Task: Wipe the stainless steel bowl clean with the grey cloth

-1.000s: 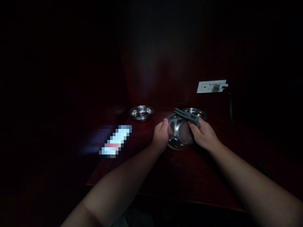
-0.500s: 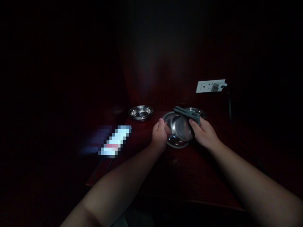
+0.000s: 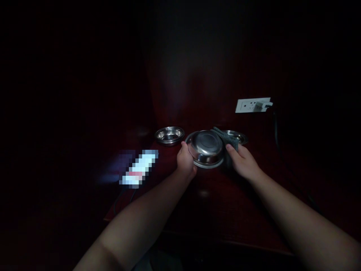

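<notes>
A shiny steel bowl (image 3: 207, 145) is held upside down above the dark red table, its base facing up. My left hand (image 3: 186, 160) grips its rim on the left side, thumb on top. My right hand (image 3: 242, 160) is closed on a folded grey-green cloth (image 3: 229, 139), which lies against the bowl's right edge. The fingers under the cloth are hidden. Behind the cloth a second steel dish (image 3: 238, 136) rests on the table, partly covered from view. Farther left stand stacked steel bowls (image 3: 169, 135), open side up.
A lit phone (image 3: 139, 167), blurred into blocks, lies on the table's left with a cable below it. On the back wall sits a white socket (image 3: 252, 105) with a plug in it, its cord (image 3: 276, 130) hanging down the right. The surroundings are very dark.
The bowl has tipped from facing me to lying flatter, base up, and shifted slightly left with my left hand. The cloth has slid to the bowl's right edge.
</notes>
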A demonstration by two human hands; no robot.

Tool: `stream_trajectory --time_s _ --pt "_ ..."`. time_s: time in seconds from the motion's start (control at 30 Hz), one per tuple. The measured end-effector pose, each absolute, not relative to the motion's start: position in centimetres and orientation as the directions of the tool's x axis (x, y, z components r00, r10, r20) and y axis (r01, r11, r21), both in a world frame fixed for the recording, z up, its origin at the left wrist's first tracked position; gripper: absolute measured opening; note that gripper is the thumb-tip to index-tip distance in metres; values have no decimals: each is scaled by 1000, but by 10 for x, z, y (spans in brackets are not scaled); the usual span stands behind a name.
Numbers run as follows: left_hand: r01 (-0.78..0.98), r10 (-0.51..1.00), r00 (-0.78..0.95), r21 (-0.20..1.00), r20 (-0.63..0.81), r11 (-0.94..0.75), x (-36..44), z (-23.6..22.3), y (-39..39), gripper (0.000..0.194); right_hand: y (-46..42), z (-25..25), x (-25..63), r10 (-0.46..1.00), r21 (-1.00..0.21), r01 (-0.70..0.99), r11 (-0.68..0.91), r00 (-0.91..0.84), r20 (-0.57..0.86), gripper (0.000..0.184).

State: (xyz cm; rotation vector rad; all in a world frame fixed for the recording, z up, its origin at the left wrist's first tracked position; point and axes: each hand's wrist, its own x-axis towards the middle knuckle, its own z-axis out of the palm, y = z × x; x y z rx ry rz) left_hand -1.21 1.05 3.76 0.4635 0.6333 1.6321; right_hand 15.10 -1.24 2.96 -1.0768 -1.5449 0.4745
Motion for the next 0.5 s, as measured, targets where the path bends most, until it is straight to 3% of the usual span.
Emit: stream_trajectory --time_s 0.23,0.37,0.5 --pt "-677 930 360 664 -79 318 -18 40 -5 23 -11 35 157 808 -842 237 485 246 535 35" --pt "-603 843 531 663 -83 445 -29 43 -8 25 -13 36 160 827 -842 207 499 177 533 30" --pt "-569 813 577 676 -77 468 -31 50 -4 34 -17 37 159 787 -759 316 570 55 614 25"
